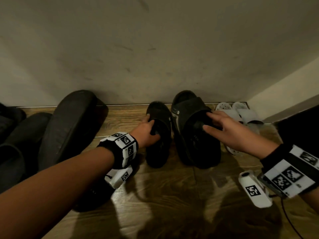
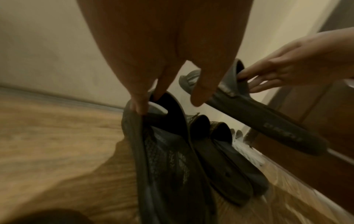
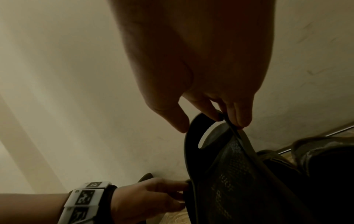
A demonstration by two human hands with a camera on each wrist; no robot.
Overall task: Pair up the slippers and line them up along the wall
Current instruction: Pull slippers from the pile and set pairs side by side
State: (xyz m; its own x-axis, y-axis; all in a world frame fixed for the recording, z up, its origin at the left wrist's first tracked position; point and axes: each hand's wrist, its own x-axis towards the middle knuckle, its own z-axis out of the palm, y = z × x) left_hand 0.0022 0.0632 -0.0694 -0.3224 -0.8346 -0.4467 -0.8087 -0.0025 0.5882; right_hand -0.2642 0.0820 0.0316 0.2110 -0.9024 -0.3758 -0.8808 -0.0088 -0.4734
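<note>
Two dark slippers are held just off the wooden floor [image 1: 155,195], toes toward the wall [image 1: 155,49]. My left hand [image 1: 150,125] grips the smaller slipper [image 1: 159,149] by its strap, thumb on top and fingers inside; the left wrist view shows my left hand [image 2: 166,103] pinching this slipper [image 2: 168,159]. To its right, my right hand [image 1: 209,120] holds the larger slipper [image 1: 193,145] by its strap. In the right wrist view, my right hand [image 3: 212,122] has fingers pinching the strap's edge of that slipper [image 3: 229,166].
A white slipper pair [image 1: 241,114] sits in the corner at the right. Several dark slippers [image 1: 69,126] lie piled at the left. Two more dark slippers [image 2: 220,159] rest on the floor beyond the one in my left hand. A dark door [image 2: 306,121] stands at the right.
</note>
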